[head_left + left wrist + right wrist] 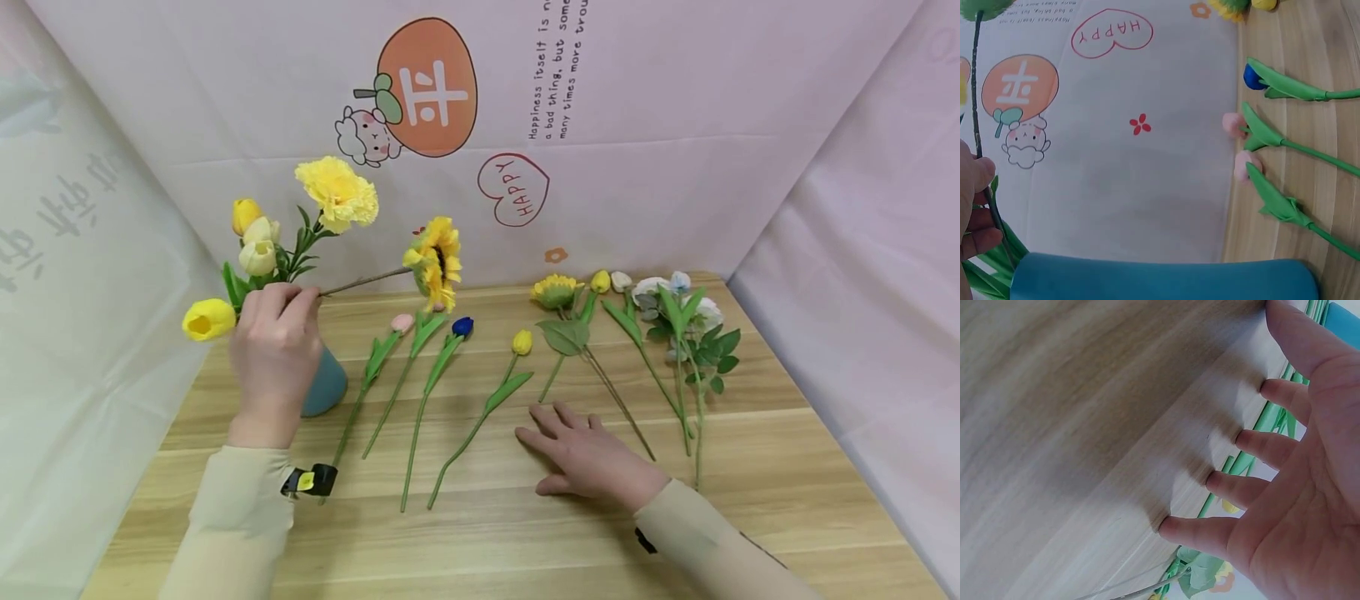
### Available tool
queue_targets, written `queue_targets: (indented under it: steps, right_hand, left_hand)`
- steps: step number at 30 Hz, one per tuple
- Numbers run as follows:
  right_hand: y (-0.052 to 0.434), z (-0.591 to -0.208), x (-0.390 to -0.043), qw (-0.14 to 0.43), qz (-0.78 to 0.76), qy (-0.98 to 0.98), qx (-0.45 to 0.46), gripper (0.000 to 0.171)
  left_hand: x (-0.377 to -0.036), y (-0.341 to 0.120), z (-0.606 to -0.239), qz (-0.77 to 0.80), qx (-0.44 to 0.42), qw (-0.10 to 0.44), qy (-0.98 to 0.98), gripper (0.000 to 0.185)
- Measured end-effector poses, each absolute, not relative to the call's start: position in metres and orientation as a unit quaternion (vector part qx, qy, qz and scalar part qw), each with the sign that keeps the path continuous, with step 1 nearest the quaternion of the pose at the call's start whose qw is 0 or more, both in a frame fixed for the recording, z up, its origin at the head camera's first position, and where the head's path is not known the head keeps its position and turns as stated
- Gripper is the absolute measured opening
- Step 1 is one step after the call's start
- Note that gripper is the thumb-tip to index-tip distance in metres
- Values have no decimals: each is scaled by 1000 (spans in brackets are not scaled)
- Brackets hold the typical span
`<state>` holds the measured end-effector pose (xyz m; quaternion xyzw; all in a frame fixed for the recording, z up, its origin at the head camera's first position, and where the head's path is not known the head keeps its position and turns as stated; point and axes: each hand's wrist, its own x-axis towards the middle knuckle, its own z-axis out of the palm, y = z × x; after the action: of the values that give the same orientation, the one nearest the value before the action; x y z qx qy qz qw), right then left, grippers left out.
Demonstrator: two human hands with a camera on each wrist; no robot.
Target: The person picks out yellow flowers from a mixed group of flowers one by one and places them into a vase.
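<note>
My left hand (276, 354) pinches the stem of a yellow sunflower (437, 265) above the blue vase (325, 387). The flower head leans to the right. In the left wrist view the dark stem (975, 94) runs between thumb and fingers down to the rim of the vase (1166, 279); whether its end is inside cannot be told. A yellow carnation (337, 196), cream tulips (258, 257) and yellow tulips (208, 320) rise around that hand. My right hand (592, 460) rests on the table with fingers spread and fingertips touching the wood (1085, 456), holding nothing.
Between the hands lie a pink tulip (402, 323), a blue tulip (462, 327) and a yellow tulip (522, 342). Farther right are another sunflower (557, 292), a white tulip (621, 282) and white roses (707, 314). A printed cloth (637, 200) hangs behind the table.
</note>
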<state>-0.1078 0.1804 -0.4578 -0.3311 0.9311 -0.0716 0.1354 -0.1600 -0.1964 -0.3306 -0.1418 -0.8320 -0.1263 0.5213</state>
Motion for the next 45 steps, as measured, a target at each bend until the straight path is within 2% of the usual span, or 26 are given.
queue_targets:
  steps: [19,25,30,36,39,45]
  right_hand:
    - [182,-456,-107,135,-66,929,-338,75]
    - [182,-455,-107,138,-65,929,-337,74]
    - [183,-455,-107,140,-65,929,-337,74]
    - [182,-454,-108,143,-63,929,-337,73]
    - [182,-453,-108,144,-65,928,-337,73]
    - [182,-452,-108,141,-63,928,-340,73]
  left_hand:
    - [-162,-225,-343,-132,-49,489,-861,17]
    - [-157,-233,-344,-126,-18,448,-885,17]
    - [-152,-236,-344,-121,-12,423,-898,25]
    - [-149,-237,-343,-124,-17,423,-897,42]
    - [-149,-236,-341,-140,-30,435,-889,39]
    - [-153,-233,-338,-162,-67,470,-865,22]
